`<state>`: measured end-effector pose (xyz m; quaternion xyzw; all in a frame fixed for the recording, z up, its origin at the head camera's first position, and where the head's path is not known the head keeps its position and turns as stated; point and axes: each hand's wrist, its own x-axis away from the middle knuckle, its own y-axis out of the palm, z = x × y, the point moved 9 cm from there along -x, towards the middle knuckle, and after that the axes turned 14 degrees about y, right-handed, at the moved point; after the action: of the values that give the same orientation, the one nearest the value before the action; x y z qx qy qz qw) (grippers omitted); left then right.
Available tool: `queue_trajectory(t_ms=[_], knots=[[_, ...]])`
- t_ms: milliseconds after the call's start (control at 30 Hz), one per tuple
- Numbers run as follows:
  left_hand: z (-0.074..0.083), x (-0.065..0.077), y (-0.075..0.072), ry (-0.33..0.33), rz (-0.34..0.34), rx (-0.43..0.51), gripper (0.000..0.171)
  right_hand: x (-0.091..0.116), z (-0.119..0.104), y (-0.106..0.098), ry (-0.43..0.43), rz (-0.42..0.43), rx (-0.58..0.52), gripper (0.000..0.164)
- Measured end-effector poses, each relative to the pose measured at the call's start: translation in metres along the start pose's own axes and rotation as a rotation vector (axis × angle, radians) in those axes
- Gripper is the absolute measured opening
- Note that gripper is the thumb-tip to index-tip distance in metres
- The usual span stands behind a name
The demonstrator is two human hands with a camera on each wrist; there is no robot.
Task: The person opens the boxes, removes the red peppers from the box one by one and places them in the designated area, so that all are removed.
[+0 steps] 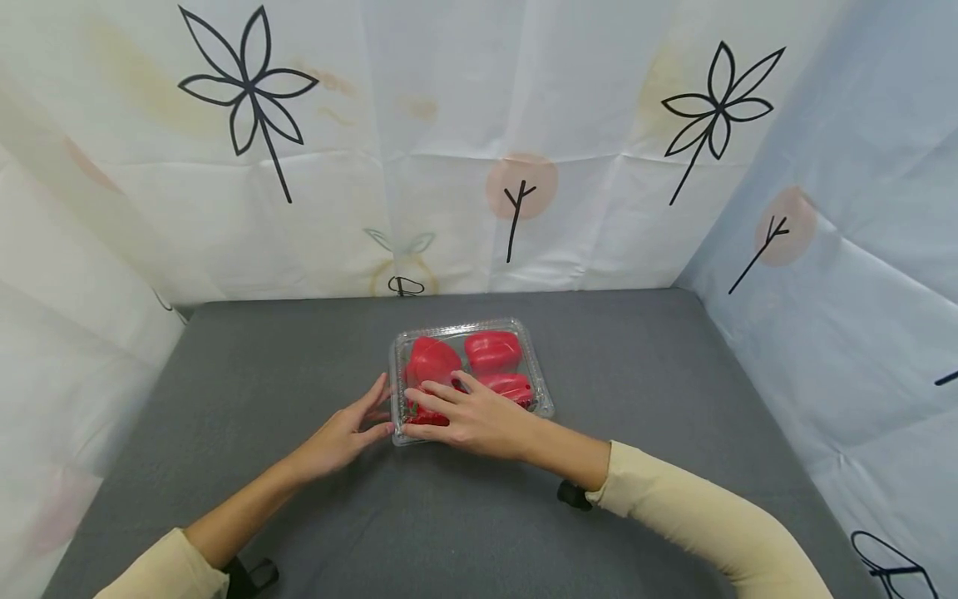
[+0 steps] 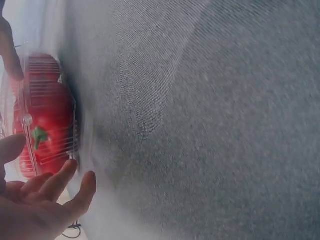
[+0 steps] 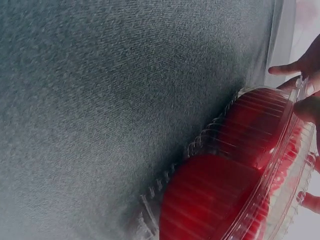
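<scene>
Red peppers in clear plastic box on table. Left hand spread at box's left edge, right hand spread over its top.

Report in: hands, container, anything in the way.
Left hand open at left side of clear container. Right hand spread over lid. Red peppers inside, lid on. No obstruction seen.
</scene>
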<state>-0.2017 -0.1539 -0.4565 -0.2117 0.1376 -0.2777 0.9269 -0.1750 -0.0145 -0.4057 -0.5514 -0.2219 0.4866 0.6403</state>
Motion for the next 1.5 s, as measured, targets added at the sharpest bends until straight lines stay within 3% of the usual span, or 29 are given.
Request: queue_trajectory(t_ms=[467,867,1167,1500], knots=[[-0.015,0.001,0.003,-0.219,0.064,0.319,0.082,-0.01,-0.012,0.009,-0.021,-0.044,0.058,0.061],[-0.019,0.005,0.008,-0.266,0.054,0.55,0.075,-0.012,-0.016,0.01,-0.019,-0.031,0.048,0.052],[-0.02,0.007,0.009,-0.263,0.045,0.538,0.089,-0.013,-0.019,0.009,0.021,0.023,-0.014,0.046],[-0.026,0.01,0.011,-0.274,0.053,0.544,0.089,-0.012,-0.026,0.008,0.07,0.108,-0.038,0.035]])
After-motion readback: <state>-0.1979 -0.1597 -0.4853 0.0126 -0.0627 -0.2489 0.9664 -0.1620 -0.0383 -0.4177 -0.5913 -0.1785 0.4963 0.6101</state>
